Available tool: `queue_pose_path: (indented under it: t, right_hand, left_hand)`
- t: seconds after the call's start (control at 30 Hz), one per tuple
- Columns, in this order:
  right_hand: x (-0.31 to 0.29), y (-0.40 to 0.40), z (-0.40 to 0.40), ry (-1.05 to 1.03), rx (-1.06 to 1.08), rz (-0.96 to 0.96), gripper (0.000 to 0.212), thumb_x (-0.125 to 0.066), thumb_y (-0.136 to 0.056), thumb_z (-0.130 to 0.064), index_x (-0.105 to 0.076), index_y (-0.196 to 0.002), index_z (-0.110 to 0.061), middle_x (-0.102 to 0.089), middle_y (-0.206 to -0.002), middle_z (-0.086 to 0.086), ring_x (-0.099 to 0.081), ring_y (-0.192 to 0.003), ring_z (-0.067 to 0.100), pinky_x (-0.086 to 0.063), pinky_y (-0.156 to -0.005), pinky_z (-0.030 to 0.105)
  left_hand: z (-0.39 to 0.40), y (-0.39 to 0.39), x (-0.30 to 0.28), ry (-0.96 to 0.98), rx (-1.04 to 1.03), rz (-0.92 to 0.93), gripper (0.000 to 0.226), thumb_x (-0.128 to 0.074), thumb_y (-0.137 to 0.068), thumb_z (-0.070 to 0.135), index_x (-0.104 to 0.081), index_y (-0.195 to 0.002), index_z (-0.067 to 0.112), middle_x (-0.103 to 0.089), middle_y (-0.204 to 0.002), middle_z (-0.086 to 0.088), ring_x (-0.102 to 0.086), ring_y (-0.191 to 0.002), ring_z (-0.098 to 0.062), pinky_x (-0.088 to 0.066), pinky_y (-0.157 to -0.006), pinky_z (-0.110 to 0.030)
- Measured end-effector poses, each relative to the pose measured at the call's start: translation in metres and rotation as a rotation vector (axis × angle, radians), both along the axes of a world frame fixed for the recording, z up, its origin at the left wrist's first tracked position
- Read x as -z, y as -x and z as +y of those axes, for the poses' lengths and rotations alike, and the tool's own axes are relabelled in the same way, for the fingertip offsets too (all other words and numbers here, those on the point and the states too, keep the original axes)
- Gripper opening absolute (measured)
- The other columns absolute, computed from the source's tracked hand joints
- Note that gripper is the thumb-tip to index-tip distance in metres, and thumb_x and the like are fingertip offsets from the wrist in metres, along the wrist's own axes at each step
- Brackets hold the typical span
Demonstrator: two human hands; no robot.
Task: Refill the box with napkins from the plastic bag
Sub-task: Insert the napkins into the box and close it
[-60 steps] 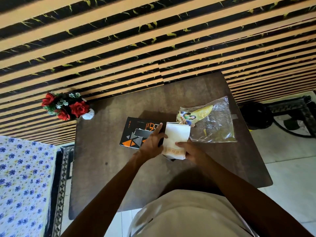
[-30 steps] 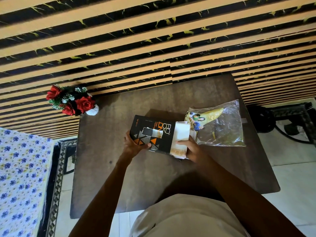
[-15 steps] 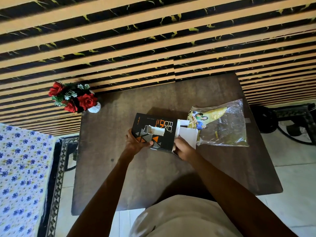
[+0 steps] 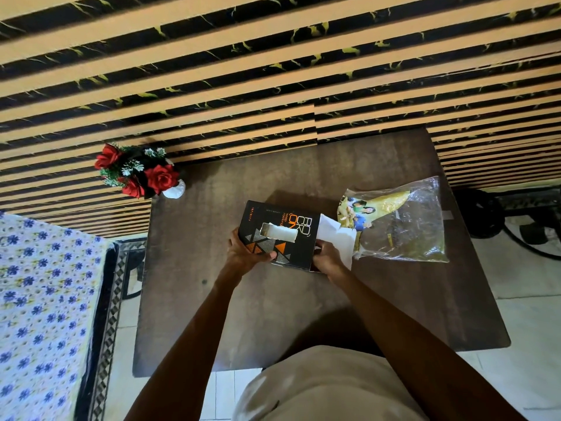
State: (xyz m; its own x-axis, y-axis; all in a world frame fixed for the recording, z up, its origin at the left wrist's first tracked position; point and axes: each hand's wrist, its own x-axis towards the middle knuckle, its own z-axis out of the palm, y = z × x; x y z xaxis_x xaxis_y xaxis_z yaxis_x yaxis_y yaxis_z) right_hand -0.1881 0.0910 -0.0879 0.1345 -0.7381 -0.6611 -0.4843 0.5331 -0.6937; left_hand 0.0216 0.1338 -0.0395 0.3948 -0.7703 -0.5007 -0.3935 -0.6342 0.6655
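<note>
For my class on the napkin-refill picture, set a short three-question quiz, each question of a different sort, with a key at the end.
1. True or false: the left hand grips the black box at its near left corner.
2. Multiple choice. Where does the plastic bag lie?
A. on the floor
B. on the table, to the right of the box
C. inside the box
3. Short answer: what white thing shows through the slot in the box's top and also sticks out of its right end, by the right hand?

Key
1. true
2. B
3. napkins
</note>
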Motion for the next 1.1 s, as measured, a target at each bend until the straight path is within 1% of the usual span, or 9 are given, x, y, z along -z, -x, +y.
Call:
queue_pose_path:
  t: [0.13,0.2,0.27,0.33,0.5,0.63,0.83,0.97,1.1]
  right_hand:
    - [0.000,0.019,-0.008,0.048,-0.186,0.056,0.020,-0.067,-0.082,-0.007,-0.073,-0.097,-0.018,-0.074,-0.105,0.010,-0.069,-0.095,0.025,-0.055,-0.084,0.032]
    - [-0.004,0.031,-0.011,0.215,-0.052,0.174,0.014,-0.065,-0.081,-0.010,-0.072,-0.079,-0.023,-0.076,-0.092,0.007,-0.072,-0.087,0.024,-0.052,-0.070,0.024]
    - [-0.015,0.043,-0.017,0.398,0.154,0.330,0.012,-0.067,-0.081,-0.013,-0.069,-0.093,-0.015,-0.071,-0.094,0.002,-0.067,-0.088,0.018,-0.047,-0.071,0.022]
    - [-0.016,0.052,-0.030,0.502,0.183,0.403,0.035,-0.070,-0.077,-0.011,-0.058,-0.110,-0.012,-0.062,-0.106,0.002,-0.058,-0.095,0.020,-0.047,-0.078,0.030]
    - [-0.015,0.047,-0.052,0.237,-0.343,0.045,0.043,-0.052,-0.074,0.016,-0.060,-0.109,-0.007,-0.066,-0.100,0.006,-0.061,-0.099,0.022,-0.049,-0.074,0.025]
    - [-0.013,0.050,-0.042,0.264,-0.564,0.117,0.048,-0.047,-0.076,0.013,-0.067,-0.114,-0.008,-0.069,-0.118,0.007,-0.061,-0.110,0.019,-0.050,-0.084,0.027]
    - [-0.018,0.059,-0.010,0.358,0.272,0.429,0.027,-0.060,-0.082,-0.009,-0.069,-0.107,-0.013,-0.066,-0.117,0.011,-0.063,-0.106,0.033,-0.054,-0.088,0.038]
    - [-0.013,0.060,-0.002,0.109,0.433,0.307,0.042,-0.066,-0.084,-0.030,-0.056,-0.121,-0.013,-0.064,-0.123,0.015,-0.061,-0.113,0.038,-0.052,-0.094,0.048]
    - [0.012,0.070,-0.003,0.110,0.372,0.077,0.033,-0.068,-0.080,-0.041,-0.066,-0.107,-0.023,-0.073,-0.106,0.008,-0.072,-0.085,0.028,-0.060,-0.076,0.042]
  left_hand:
    - [0.002,-0.003,0.002,0.017,0.012,0.011,0.113,-0.093,-0.053,0.027,-0.023,-0.141,0.017,-0.035,-0.138,-0.008,-0.038,-0.127,-0.023,-0.041,-0.094,-0.029]
    - [0.003,0.000,0.000,-0.013,0.007,-0.053,0.114,-0.092,-0.054,0.034,-0.022,-0.142,0.019,-0.031,-0.141,-0.010,-0.032,-0.133,-0.029,-0.038,-0.103,-0.038]
    - [0.006,0.010,-0.007,0.017,0.063,-0.286,0.112,-0.087,-0.055,0.045,-0.021,-0.142,0.022,-0.027,-0.145,-0.011,-0.027,-0.135,-0.032,-0.030,-0.111,-0.050]
    - [0.011,0.026,-0.015,0.203,0.204,-0.542,0.099,-0.078,-0.060,0.053,-0.028,-0.142,0.024,-0.031,-0.146,-0.008,-0.032,-0.133,-0.029,-0.031,-0.109,-0.052]
    - [0.032,0.082,-0.011,0.284,0.657,-0.675,0.093,-0.059,-0.063,0.073,-0.034,-0.141,0.029,-0.040,-0.143,-0.005,-0.038,-0.130,-0.028,-0.031,-0.110,-0.045]
    - [0.032,0.098,0.007,0.209,0.630,-0.728,0.103,-0.053,-0.067,0.076,-0.019,-0.149,0.023,-0.019,-0.159,-0.010,-0.012,-0.148,-0.032,-0.012,-0.120,-0.052]
    - [0.024,0.103,0.015,0.176,0.573,-0.738,0.101,-0.044,-0.067,0.082,-0.021,-0.150,0.028,-0.007,-0.162,-0.007,0.003,-0.150,-0.029,-0.005,-0.117,-0.062]
    - [0.022,0.116,0.021,0.108,0.477,-0.743,0.090,-0.046,-0.072,0.076,-0.027,-0.146,0.029,-0.006,-0.163,-0.005,0.006,-0.150,-0.027,0.006,-0.114,-0.066]
    - [0.017,0.120,0.024,0.093,0.458,-0.711,0.067,-0.043,-0.083,0.056,-0.033,-0.143,0.027,0.000,-0.163,-0.003,0.012,-0.148,-0.028,0.001,-0.110,-0.073]
